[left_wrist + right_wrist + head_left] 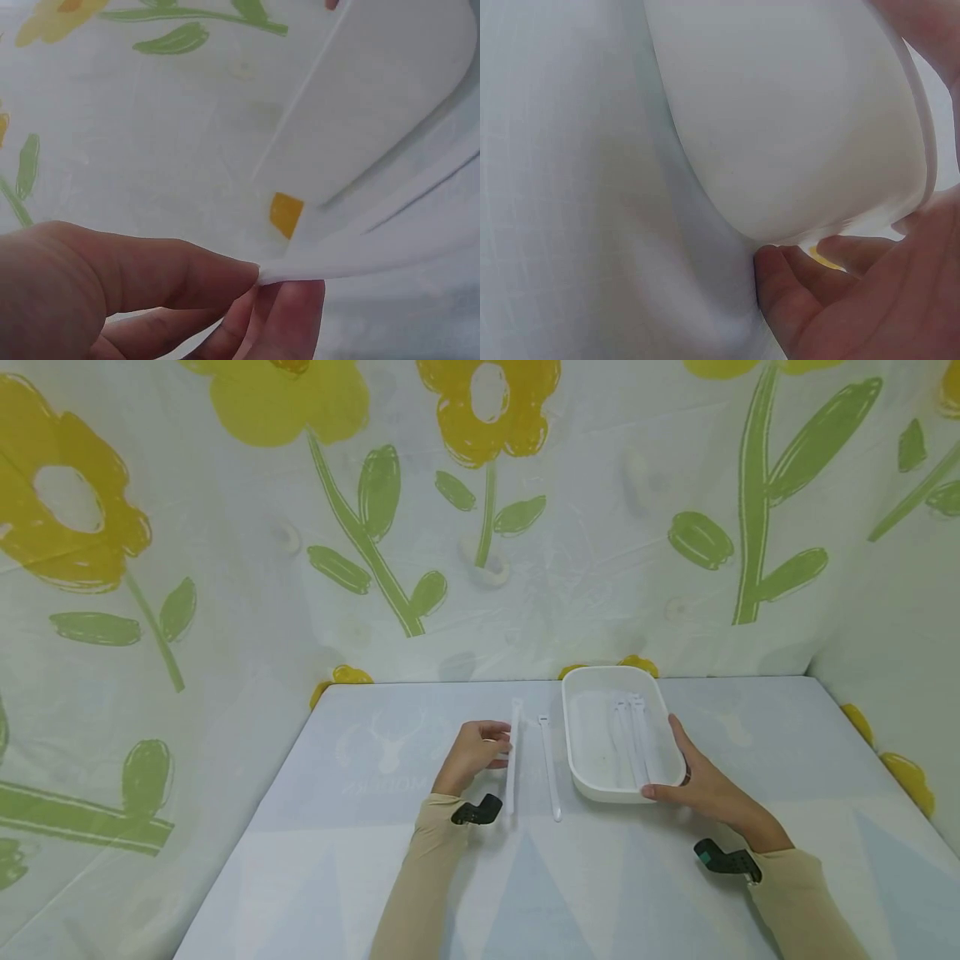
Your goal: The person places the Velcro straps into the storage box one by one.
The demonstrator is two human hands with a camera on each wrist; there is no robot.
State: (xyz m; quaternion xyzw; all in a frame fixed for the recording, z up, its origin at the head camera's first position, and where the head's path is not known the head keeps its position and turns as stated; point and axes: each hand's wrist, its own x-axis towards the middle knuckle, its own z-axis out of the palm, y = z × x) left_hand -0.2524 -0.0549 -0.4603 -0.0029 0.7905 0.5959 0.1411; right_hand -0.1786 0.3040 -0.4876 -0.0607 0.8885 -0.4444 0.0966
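Observation:
Between its thumb and fingertips my left hand [471, 757] pinches a long, thin white plastic strip [513, 760]; the left wrist view shows the pinch on the strip [352, 264] up close. Just right of it, a second white strip [551, 768] with a small slotted head, like a cable tie, lies on the table. A white rectangular tub [588, 752] with rounded corners stands further right, holding several similar strips [636, 739]. My right hand [705, 785] grips the tub's near right corner, thumb at the front; its fingertips [776, 277] touch the tub's lower edge [780, 187].
The pale table [360, 877] carries printed triangles and a faint deer-head pattern. Behind it hangs a curtain [570, 577] printed with yellow flowers, and more of this cloth runs down both sides. A black wrist device [477, 811] sits on the left sleeve, another [727, 862] on the right.

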